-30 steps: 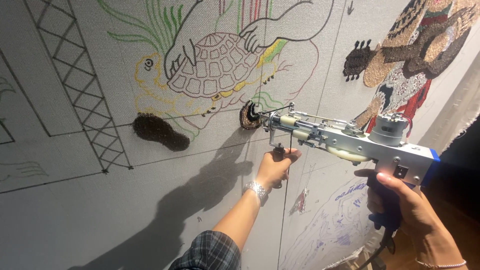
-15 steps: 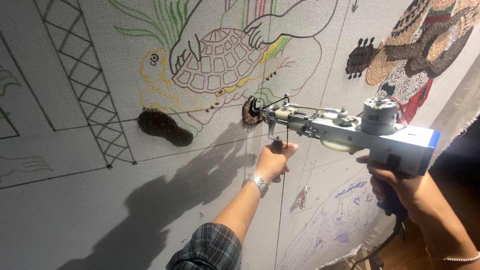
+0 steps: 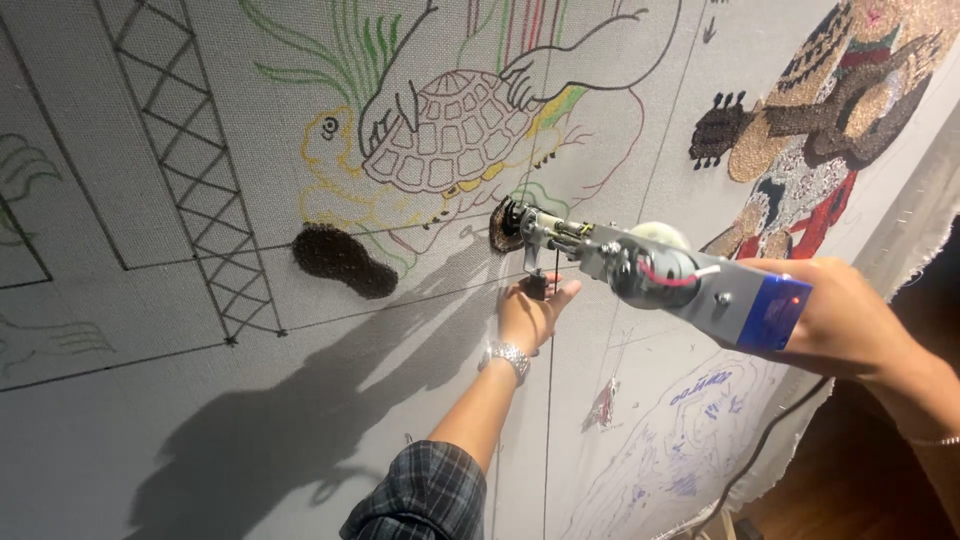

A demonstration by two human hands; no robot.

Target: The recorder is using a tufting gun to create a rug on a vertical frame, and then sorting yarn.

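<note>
Stretched grey backing cloth (image 3: 150,420) fills the view, upright and marked with outline drawings: a turtle (image 3: 440,140), a lattice tower (image 3: 190,170), and a partly tufted figure (image 3: 820,130) at upper right. One finished dark tufted patch (image 3: 342,262) sits left of centre, well apart from the work point.

Tufting gun (image 3: 650,270): grey metal body with a blue rear block, held nearly level, its needle end pressed against the cloth at a small dark tufted spot (image 3: 503,225) just below the turtle. A dark cord (image 3: 770,440) hangs from its rear. Judged rigid and fairly heavy toward the front; best gripped at the rear handle with a second support under the nose. The needle end is sharp and should be avoided.

Right hand (image 3: 850,320): fingers wrapped closed around the gun's rear grip, largely hidden behind the body.

Left hand (image 3: 530,310): wristwatch (image 3: 505,355) and plaid sleeve (image 3: 425,495) visible; fingers pinched shut on a small dark front handle (image 3: 537,288) hanging just below the gun's nose, close against the cloth.

The cloth appears taut yet soft, yielding under pressure.
</note>
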